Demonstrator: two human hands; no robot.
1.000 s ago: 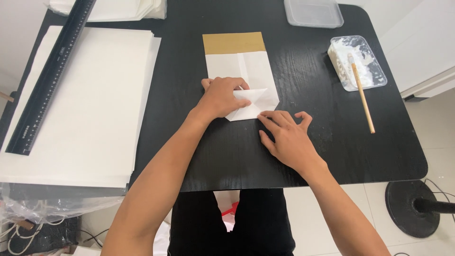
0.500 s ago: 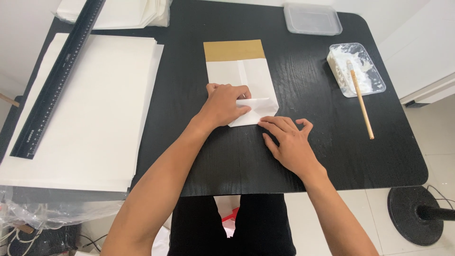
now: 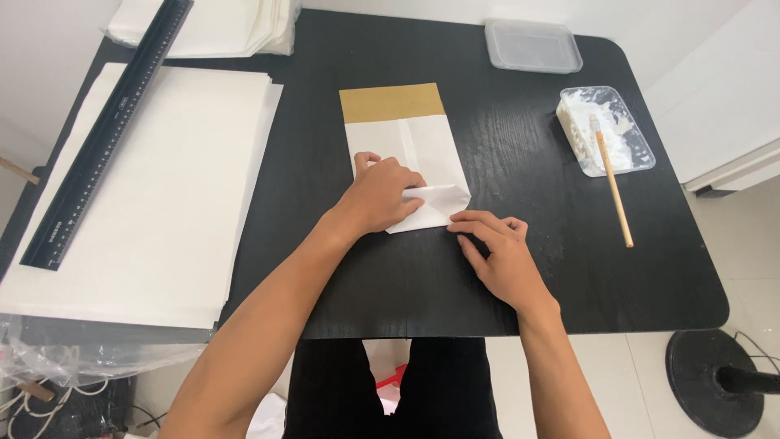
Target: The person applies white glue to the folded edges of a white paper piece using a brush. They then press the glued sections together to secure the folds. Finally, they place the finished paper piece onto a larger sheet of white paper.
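paper bag (image 3: pixel 406 154) lies flat mid black table (image 3: pixel 520 268), brown band at far end. left hand (image 3: pixel 382 195) presses flat on folded near corner, no pinch. right hand (image 3: pixel 496 252) now off paper, fingertips (image 3: pixel 459 218) at fold's edge (earlier on flap). crease looks set. ruler (image 3: pixel 106 134) on white sheets (image 3: pixel 162 203) left; paste tray (image 3: pixel 605 130), stick (image 3: pixel 611 191) right.

A black wood-grain table (image 3: pixel 520 162) with rounded corners is seen from above. A folded white paper bag (image 3: pixel 406 142) with a tan strip lies at its middle. A stack of large white sheets (image 3: pixel 154 203) covers the left part, crossed by a long black ruler (image 3: pixel 106 134). A clear lid (image 3: pixel 532 45) and a clear tray of white paste (image 3: pixel 605 130), with a wooden stick (image 3: pixel 613 191) resting in it, are set at the right.
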